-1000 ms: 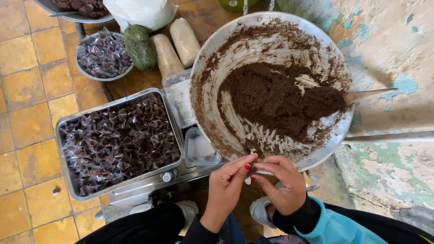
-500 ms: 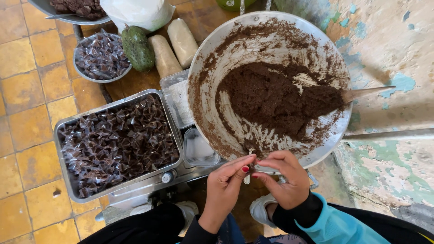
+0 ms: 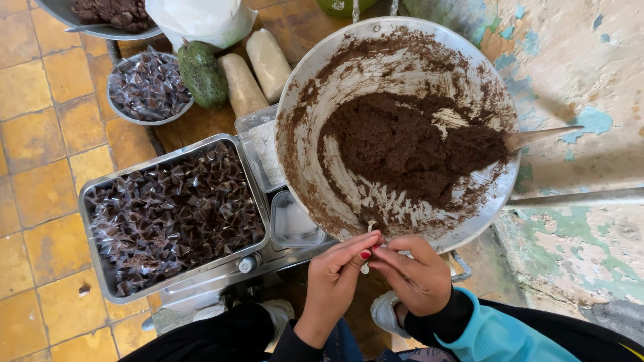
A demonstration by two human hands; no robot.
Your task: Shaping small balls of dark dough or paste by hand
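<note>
Head view looks straight down on your two hands, which meet just below the near rim of the big round metal pan (image 3: 295,134). Your left hand (image 3: 335,271) and right hand (image 3: 416,271) are both pinched narrow, fingertips together on a small clear wrapper (image 3: 367,258) held between them; what is inside it is too small to tell. The pan holds a heap of dark brown paste (image 3: 409,144), smeared up its walls, with a wooden spoon (image 3: 537,137) stuck in from the right side. Left of the pan sits a rectangular metal tray (image 3: 90,201) full of small wrapped dark pieces (image 3: 174,214). Between tray and pan is a small clear plastic tub (image 3: 295,221). Farther off, a round bowl (image 3: 151,119) carries more wrapped pieces, and beside it lie a green avocado (image 3: 201,74) and two pale rolls (image 3: 255,70). Yellow floor tiles (image 3: 40,134) show at the left.
</note>
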